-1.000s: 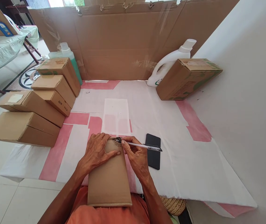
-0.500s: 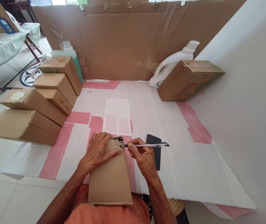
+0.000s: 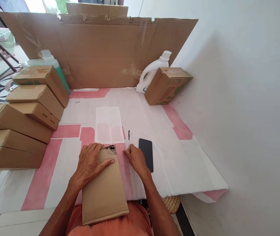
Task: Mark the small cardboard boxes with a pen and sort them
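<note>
A flat brown cardboard box slopes over the front table edge onto my lap, with dark scribbled ink rings at its far right corner. My left hand holds its far left part, thumb stretched across the face and fingers over the far edge. Just right of the box, my right hand is closed around a pen, which points away from me, off the cardboard. The pen's lower part is hidden by the fingers. Beyond the box lies a white sheet of paper. A black phone lies right of my right hand.
Several cardboard boxes line the left side, with a green-liquid bottle behind them. At the back right stand a white jug and another carton. A tall cardboard panel closes the back; a white wall rises at right.
My right hand has drawn the pen off the inked corner and turned it from lying sideways to pointing away. My left hand stays on the box. The view has shifted right.
</note>
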`<state>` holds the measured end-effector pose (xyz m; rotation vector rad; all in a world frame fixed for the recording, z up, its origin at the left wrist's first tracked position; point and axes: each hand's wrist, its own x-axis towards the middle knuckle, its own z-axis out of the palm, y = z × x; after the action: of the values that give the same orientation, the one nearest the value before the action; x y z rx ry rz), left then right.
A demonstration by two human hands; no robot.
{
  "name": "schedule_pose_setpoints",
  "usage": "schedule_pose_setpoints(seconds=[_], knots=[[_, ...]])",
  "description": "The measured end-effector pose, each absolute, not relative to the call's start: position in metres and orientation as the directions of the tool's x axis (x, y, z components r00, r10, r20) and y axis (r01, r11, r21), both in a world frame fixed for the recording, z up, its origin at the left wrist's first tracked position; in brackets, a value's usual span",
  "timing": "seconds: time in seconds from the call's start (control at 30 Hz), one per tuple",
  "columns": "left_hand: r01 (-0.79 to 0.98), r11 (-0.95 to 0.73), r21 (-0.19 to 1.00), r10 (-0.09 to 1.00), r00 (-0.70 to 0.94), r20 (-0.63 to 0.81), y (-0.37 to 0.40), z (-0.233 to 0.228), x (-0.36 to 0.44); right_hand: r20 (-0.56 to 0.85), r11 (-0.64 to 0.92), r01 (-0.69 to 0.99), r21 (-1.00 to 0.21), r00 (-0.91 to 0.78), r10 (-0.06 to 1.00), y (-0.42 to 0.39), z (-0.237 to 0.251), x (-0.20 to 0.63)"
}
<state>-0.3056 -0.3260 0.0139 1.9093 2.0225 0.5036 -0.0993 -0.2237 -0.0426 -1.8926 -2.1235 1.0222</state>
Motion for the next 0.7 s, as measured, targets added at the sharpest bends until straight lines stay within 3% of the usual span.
schedule_pose_setpoints(seconds=[0.23, 0.37, 0.47, 0.57, 0.7], knots=[[0.893, 0.043, 0.448, 0.999, -0.042, -0.013, -0.324, 0.01, -0.309, -0.368, 0.001, 0.922, -0.387, -0.155, 0.917, -0.243, -0.04, -0.106], [0.892, 0.055, 0.448, 0.998, -0.056, -0.01, -0.325, 0.01, -0.308, -0.285, -0.029, 0.932, -0.362, -0.081, 0.955, -0.253, -0.032, -0.084], [0.885, 0.049, 0.462, 0.998, -0.058, 0.007, -0.326, 0.01, -0.308, -0.215, -0.143, 0.932, -0.334, 0.072, 0.974, -0.262, -0.033, -0.061], [0.876, 0.043, 0.48, 0.998, -0.057, 0.015, -0.327, 0.01, -0.309, -0.229, -0.268, 0.89, -0.369, 0.192, 0.954, -0.263, -0.042, -0.044], [0.869, 0.052, 0.493, 0.998, -0.061, 0.003, -0.327, 0.012, -0.308, -0.302, -0.374, 0.765, -0.524, 0.244, 0.922, -0.254, -0.057, -0.033]])
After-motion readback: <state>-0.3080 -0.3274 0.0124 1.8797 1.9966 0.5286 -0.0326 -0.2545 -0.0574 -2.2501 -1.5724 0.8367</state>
